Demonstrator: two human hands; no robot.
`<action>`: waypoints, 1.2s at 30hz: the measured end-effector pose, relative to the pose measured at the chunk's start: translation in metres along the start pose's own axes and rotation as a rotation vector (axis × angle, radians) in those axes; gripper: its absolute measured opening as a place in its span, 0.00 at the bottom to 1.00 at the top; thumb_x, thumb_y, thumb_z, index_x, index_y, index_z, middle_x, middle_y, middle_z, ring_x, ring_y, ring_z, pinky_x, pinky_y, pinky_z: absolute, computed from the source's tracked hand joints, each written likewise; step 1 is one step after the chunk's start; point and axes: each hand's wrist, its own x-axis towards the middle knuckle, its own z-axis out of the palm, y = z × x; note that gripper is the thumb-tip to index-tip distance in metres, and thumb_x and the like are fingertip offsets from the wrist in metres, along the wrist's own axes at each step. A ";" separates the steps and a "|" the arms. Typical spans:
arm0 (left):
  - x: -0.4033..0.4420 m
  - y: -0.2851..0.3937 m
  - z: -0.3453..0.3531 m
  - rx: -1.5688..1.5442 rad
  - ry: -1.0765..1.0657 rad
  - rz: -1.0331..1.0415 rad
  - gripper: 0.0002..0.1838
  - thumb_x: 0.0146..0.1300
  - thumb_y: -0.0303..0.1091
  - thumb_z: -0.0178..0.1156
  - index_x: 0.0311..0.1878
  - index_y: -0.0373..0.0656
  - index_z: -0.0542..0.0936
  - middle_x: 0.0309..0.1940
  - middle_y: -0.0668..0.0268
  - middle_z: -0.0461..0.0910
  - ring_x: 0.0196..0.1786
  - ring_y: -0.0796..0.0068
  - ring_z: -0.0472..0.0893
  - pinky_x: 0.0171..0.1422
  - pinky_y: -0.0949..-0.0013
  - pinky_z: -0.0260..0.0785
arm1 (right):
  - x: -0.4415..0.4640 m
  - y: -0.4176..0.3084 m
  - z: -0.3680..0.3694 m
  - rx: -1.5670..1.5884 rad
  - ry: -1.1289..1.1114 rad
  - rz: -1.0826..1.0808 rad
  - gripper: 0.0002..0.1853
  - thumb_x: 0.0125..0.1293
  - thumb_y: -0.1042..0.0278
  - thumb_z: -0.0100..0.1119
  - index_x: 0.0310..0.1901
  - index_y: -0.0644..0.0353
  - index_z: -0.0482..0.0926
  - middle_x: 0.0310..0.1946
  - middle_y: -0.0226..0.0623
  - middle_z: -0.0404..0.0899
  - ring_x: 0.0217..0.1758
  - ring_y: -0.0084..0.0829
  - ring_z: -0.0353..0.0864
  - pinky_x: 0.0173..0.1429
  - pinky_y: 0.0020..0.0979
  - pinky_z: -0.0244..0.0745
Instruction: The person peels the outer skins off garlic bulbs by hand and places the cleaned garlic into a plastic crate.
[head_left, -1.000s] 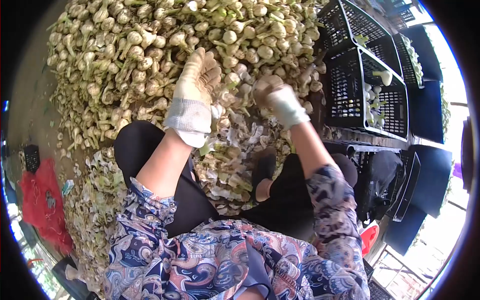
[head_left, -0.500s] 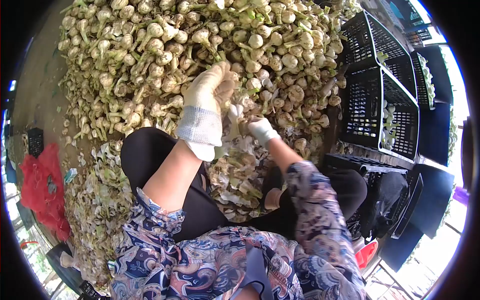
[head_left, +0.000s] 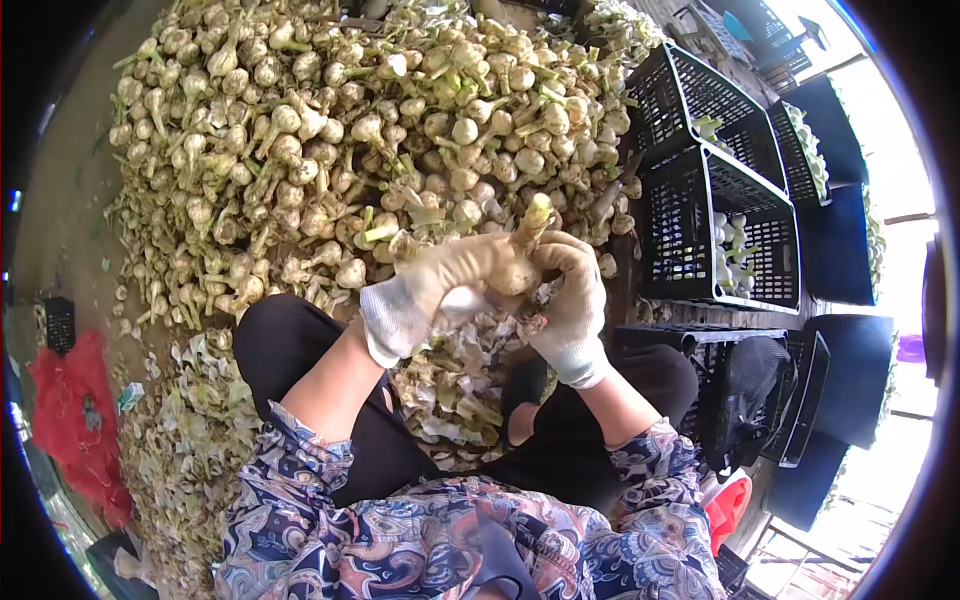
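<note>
Two gloved hands meet around one garlic bulb (head_left: 516,275) just above the lap, with its cut stalk (head_left: 536,220) standing up past the fingers and pointing toward the heap of garlic (head_left: 285,165). The left hand (head_left: 440,280) is partly closed at the bulb's left side, its fingers reaching across to it; motion blur hides how firmly they press. The right hand (head_left: 577,305) is half curled, fingers bent over the other side, and dark, ragged matter shows below the bulb by that palm; whether it is root or loose skin, I cannot tell.

For good handling, one hand should steady the round body while the other works with thumb and fingertips. A firm but not crushing hold seems best, since hard pressure could bruise the cloves or split the head. Dry outer layers are likely to slide under fabric gloves, so short, controlled rubs with small turns should serve better than a hard twist, which could strain the neck. Keeping the bulb over the papery skins (head_left: 450,395) between the legs lets scraps drop there, well apart from the black crate (head_left: 682,230).
</note>
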 end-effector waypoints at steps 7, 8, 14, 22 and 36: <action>0.011 -0.015 -0.001 0.173 0.250 0.327 0.33 0.53 0.23 0.69 0.63 0.36 0.69 0.47 0.63 0.80 0.45 0.78 0.79 0.54 0.75 0.74 | 0.009 -0.002 -0.005 0.260 -0.253 0.352 0.29 0.49 0.74 0.72 0.53 0.65 0.70 0.48 0.41 0.76 0.49 0.30 0.77 0.52 0.29 0.76; 0.011 -0.015 0.002 0.276 0.319 0.367 0.33 0.51 0.22 0.70 0.62 0.36 0.70 0.48 0.63 0.79 0.46 0.78 0.79 0.54 0.76 0.74 | 0.013 0.001 -0.006 0.515 -0.270 0.612 0.25 0.57 0.74 0.66 0.56 0.66 0.70 0.47 0.38 0.77 0.48 0.27 0.77 0.53 0.28 0.75; 0.023 -0.023 0.015 1.016 0.584 0.771 0.43 0.35 0.31 0.80 0.60 0.40 0.73 0.51 0.60 0.77 0.53 0.67 0.76 0.60 0.66 0.69 | 0.015 -0.003 0.001 0.792 -0.105 0.870 0.19 0.70 0.60 0.56 0.56 0.61 0.72 0.41 0.29 0.78 0.45 0.18 0.74 0.49 0.23 0.70; 0.024 -0.022 0.019 0.975 0.581 0.692 0.44 0.33 0.30 0.81 0.60 0.38 0.73 0.53 0.61 0.76 0.55 0.69 0.76 0.63 0.67 0.68 | 0.022 -0.007 0.007 0.901 0.032 0.785 0.14 0.68 0.70 0.56 0.53 0.64 0.73 0.43 0.32 0.78 0.43 0.21 0.77 0.45 0.21 0.75; 0.025 -0.023 0.020 0.963 0.570 0.723 0.44 0.34 0.37 0.82 0.59 0.38 0.74 0.52 0.60 0.77 0.53 0.71 0.77 0.60 0.68 0.71 | 0.019 0.010 -0.001 0.859 -0.074 0.712 0.16 0.66 0.70 0.60 0.52 0.65 0.73 0.43 0.32 0.78 0.46 0.23 0.78 0.51 0.25 0.74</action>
